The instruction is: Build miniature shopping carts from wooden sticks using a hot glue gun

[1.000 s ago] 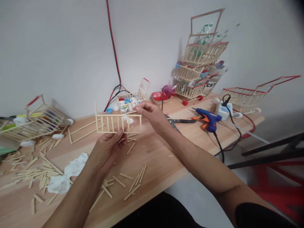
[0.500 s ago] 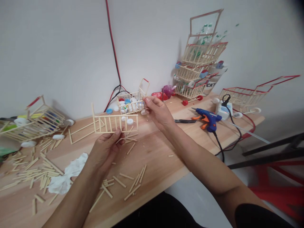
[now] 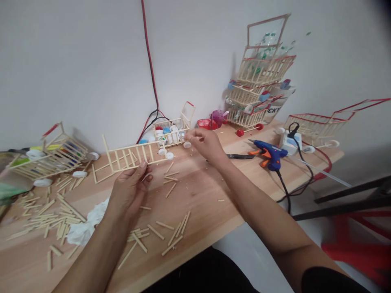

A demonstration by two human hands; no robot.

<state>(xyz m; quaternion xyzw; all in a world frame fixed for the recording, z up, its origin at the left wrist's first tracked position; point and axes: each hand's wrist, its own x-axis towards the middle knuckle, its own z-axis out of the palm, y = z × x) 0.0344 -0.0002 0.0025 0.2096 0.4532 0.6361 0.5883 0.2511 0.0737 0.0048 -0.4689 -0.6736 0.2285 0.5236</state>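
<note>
My left hand [image 3: 131,187] grips a slatted panel of thin wooden sticks [image 3: 134,146] by its lower rail, thumb in front. The panel is held above the table, tilted, with a longer stick rising at its left end. My right hand [image 3: 207,148] is apart from the panel, to its right, with thumb and fingertips pinched together; whatever they hold is too small to make out. Just behind those fingertips stands a small stick cart [image 3: 163,143] with bottle caps in it. Beyond the panel, a rectangular stick frame [image 3: 105,176] lies on the table.
Loose cut sticks [image 3: 51,219] and white tissue [image 3: 81,232] lie at left, near another stick cart [image 3: 58,156]. To the right are a blue glue gun [image 3: 273,154], a power strip [image 3: 290,143], stacked carts [image 3: 247,116] and a red-trimmed cart [image 3: 320,124].
My left hand has moved left with the panel, which now tilts up toward its right end. My right hand stays near the small cart, turned slightly with its fingers more curled.
</note>
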